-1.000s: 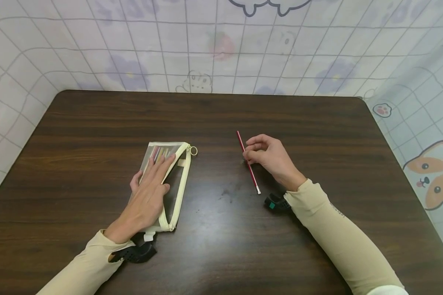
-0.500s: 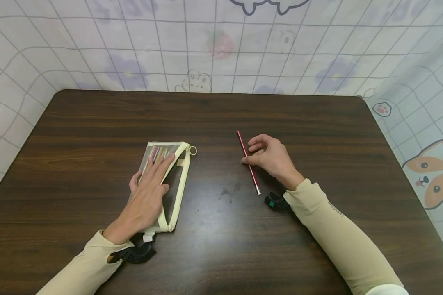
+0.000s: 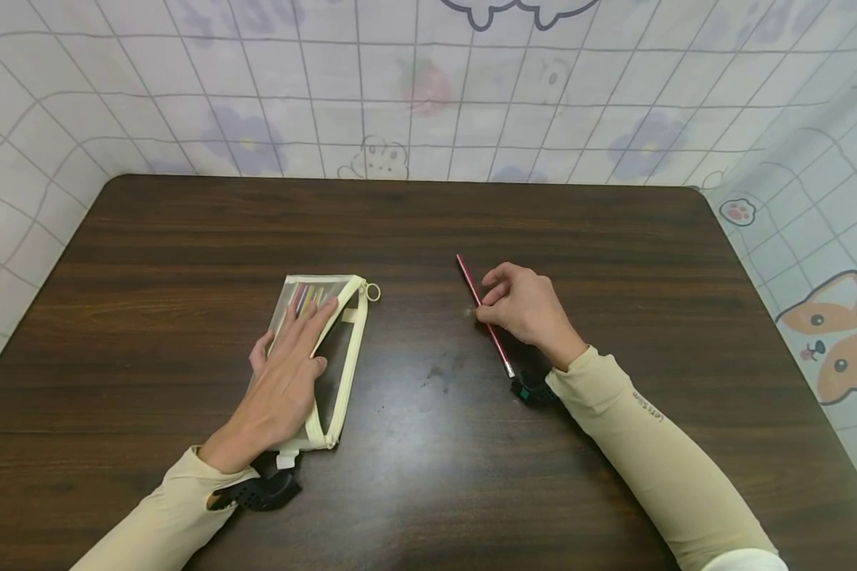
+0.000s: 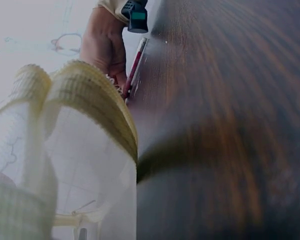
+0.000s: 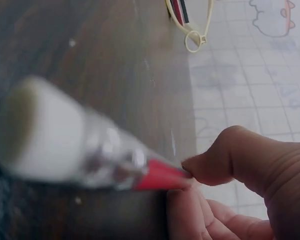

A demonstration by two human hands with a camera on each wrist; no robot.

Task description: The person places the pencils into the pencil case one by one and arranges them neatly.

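Observation:
My left hand [image 3: 282, 377] lies with extended fingers on a see-through pencil case [image 3: 355, 349] with cream zip edging. Its zip is undone, leaving a gap along the right side. Colored pencils [image 3: 307, 295] show through the far end, partly covered by the fingers. To the right, my right hand [image 3: 524, 308] pinches a red pencil [image 3: 500, 349] near its middle, between thumb and fingertips. The white eraser [image 5: 40, 130] looms close in the right wrist view, with a silvery band behind it. The pencil slants close over the tabletop, eraser end toward me.
The dark wooden table [image 3: 428, 222] has rounded far corners. A printed curtain [image 3: 428, 87] borders it at the back and sides. A ring pull [image 3: 373, 293] sticks out from the case's far corner. Small dark specks [image 3: 436, 373] dot the table between the hands.
The right fingers have closed on the pencil, and its eraser end has swung slightly right toward the wrist camera. The left hand and pencil case stay in place.

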